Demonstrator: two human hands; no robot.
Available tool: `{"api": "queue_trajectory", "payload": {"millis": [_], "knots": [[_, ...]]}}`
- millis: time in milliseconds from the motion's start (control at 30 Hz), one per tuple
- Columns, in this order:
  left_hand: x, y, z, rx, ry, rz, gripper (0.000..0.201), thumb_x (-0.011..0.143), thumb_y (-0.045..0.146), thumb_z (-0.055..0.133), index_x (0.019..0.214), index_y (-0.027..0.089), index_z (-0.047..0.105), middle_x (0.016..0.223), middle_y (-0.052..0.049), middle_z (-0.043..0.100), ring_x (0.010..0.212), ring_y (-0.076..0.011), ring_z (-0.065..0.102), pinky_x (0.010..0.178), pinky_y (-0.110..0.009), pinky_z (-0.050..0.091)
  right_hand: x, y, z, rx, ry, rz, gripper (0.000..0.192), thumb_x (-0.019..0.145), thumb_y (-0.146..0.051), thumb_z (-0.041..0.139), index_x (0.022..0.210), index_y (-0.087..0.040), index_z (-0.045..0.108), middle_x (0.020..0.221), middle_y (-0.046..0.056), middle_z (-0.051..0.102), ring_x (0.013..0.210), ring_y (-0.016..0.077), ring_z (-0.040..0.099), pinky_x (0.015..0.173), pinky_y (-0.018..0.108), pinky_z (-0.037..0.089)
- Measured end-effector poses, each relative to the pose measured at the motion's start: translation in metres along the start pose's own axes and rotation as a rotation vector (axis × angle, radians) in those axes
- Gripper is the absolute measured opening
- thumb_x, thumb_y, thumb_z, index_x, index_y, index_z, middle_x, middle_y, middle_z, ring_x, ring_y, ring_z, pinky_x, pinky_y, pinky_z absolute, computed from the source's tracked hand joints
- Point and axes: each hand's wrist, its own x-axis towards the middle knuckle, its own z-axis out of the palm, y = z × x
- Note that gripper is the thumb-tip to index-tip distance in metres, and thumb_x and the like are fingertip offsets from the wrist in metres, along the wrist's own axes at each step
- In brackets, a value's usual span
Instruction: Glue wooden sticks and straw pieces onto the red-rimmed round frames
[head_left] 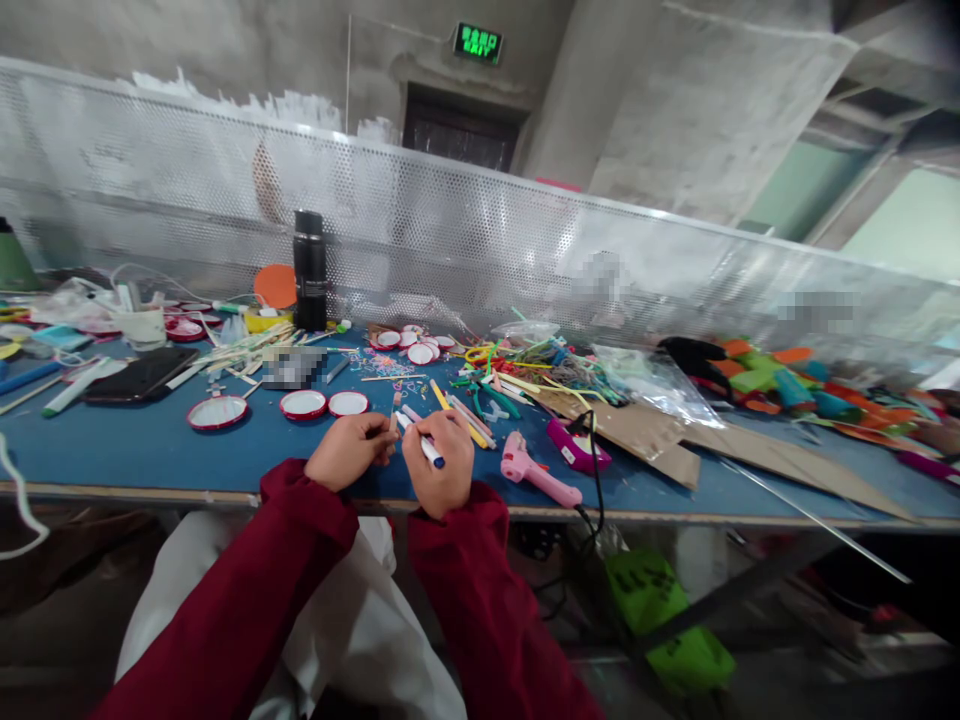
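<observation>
My right hand (442, 465) is wrapped round a white marker (421, 442) with a dark blue end, held like a pen and pointing to the upper left. Close beside it, my left hand (349, 452) has its fingers pinched on a small pale pink piece (396, 402) whose kind I cannot make out. The marker's tip is near that piece; whether they touch cannot be seen. Behind the right hand lie a yellow pen (439, 394) and several pale pens. White, red-rimmed jar lids (349, 402) lie beyond my left hand.
A pink glue gun (536, 475) and a purple device (577, 447) lie to the right, beside cardboard strips (637, 440). A black bottle (310, 270) stands at the back by the perforated metal screen (450, 220). At left is a dark phone (142, 376). Craft bits cover the blue table (262, 450).
</observation>
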Motion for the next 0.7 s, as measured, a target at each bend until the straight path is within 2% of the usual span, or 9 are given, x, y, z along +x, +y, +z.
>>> {"api": "queue_trajectory", "payload": {"millis": [467,700], "knots": [[-0.0008,0.002,0.0002,-0.004,0.002,-0.007,0.033,0.084,0.046,0.058,0.065,0.02,0.055,0.057,0.0,0.063,0.056,-0.0153,0.058,0.059,-0.027,0.045,-0.0002,0.001,0.0002,-0.01,0.001,0.006,0.019,0.086,-0.02,0.056,0.068,-0.023,0.051,0.06,-0.003,0.056,0.062,0.015,0.053,0.086,0.036,0.045],[0.0,-0.0005,-0.001,0.039,-0.016,0.004,0.027,0.085,0.038,0.056,0.066,0.019,0.056,0.059,0.001,0.063,0.057,-0.015,0.059,0.06,-0.026,0.044,-0.0008,0.002,0.0013,-0.011,0.007,0.005,0.019,0.086,-0.019,0.056,0.068,-0.024,0.05,0.06,-0.003,0.058,0.063,0.0158,0.054,0.086,0.036,0.045]]}}
